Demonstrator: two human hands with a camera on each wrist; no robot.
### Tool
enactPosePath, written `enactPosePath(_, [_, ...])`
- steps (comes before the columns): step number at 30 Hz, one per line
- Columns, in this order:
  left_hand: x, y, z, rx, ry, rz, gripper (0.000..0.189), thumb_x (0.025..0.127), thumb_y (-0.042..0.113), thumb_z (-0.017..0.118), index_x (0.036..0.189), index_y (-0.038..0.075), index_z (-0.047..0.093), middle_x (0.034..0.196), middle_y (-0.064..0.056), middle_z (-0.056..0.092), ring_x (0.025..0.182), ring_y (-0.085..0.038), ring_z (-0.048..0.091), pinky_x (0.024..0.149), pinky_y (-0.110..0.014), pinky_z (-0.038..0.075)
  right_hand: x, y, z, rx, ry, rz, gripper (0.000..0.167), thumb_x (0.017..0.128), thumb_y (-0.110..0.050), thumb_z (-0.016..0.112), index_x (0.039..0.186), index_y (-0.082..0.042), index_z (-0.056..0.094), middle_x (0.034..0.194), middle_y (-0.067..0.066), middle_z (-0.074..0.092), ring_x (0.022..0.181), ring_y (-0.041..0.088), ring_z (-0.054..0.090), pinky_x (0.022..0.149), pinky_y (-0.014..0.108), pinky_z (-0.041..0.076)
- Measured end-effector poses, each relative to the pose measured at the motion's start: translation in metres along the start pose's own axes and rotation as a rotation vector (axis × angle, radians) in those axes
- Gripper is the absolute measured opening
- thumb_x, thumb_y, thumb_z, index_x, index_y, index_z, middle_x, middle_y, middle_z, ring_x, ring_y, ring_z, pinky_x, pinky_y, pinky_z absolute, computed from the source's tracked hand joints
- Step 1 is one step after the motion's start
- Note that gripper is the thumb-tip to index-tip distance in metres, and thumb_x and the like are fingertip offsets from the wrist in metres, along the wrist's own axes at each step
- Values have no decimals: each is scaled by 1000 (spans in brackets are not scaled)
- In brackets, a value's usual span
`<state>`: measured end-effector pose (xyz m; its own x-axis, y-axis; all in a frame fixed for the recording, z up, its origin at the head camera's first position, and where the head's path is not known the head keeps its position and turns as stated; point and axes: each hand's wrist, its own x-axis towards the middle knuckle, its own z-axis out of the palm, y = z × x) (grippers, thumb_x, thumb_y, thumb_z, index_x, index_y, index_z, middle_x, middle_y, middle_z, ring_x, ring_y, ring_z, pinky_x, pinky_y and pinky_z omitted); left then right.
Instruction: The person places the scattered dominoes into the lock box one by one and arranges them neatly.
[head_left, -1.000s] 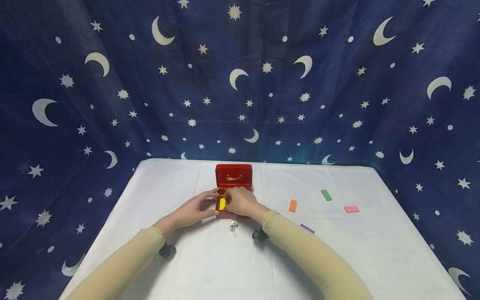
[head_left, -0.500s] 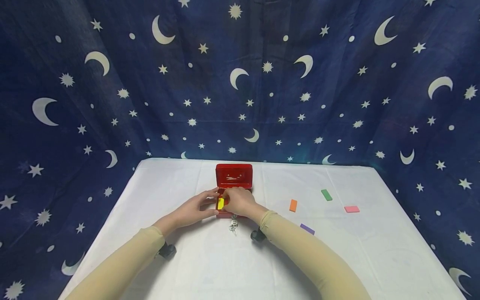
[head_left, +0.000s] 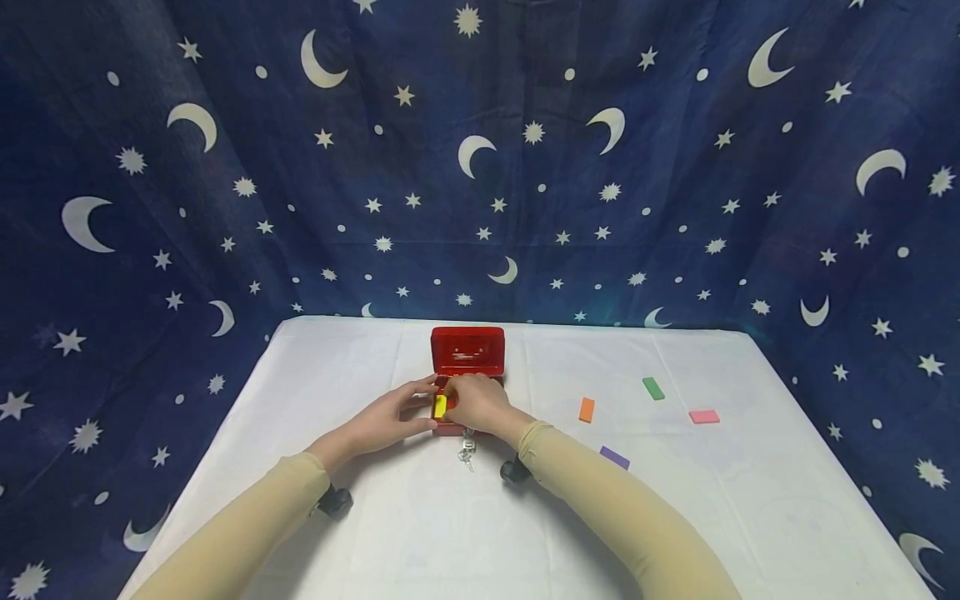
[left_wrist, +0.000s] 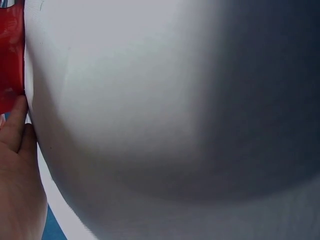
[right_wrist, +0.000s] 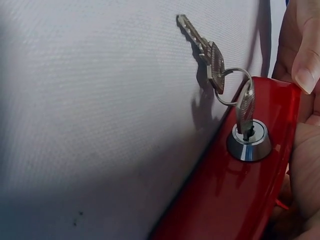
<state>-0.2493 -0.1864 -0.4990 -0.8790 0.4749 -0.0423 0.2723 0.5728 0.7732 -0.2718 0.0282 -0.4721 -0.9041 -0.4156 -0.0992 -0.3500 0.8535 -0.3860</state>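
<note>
A small red cash box [head_left: 448,430] stands with its lid [head_left: 468,352] raised on the white cloth. My left hand [head_left: 386,419] holds the box's left end, thumb at the front corner and fingers farther back. My right hand [head_left: 477,402] reaches into the box from the right with curled fingers and pinches a flat yellow block [head_left: 440,406] near the left inner wall. That hand hides most of the interior. In the right wrist view, one key [right_wrist: 245,107] sits in the front lock [right_wrist: 250,142], and another key [right_wrist: 216,67] hangs from the same ring.
To the right lie an orange block [head_left: 587,410], a purple block [head_left: 615,457], a green block [head_left: 653,388] and a pink block [head_left: 704,417]. Behind the white table [head_left: 360,342] hangs a dark blue curtain [head_left: 420,167] with moons and stars.
The yellow block has shifted slightly to the left inside the box, with my right hand moving a little along with it. My left hand has stayed in place.
</note>
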Motion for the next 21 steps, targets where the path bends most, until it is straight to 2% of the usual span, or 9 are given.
enactPosePath(10, [0, 0, 1, -11, -5, 2, 65, 89, 46, 79, 145, 25, 52, 162, 13, 36, 139, -18, 50, 114, -45, 41, -1, 1, 1, -1, 10, -1, 42, 81, -33, 85, 117, -17, 73, 104, -5, 72, 94, 17, 62, 93, 42, 54])
enactPosePath(21, [0, 3, 0, 32, 9, -27, 63, 88, 46, 79, 143, 31, 53, 161, 13, 38, 140, -18, 49, 116, -52, 37, -8, 3, -11, 65, -4, -3, 51, 80, -36, 87, 125, -18, 71, 111, -5, 72, 101, 17, 61, 95, 43, 53])
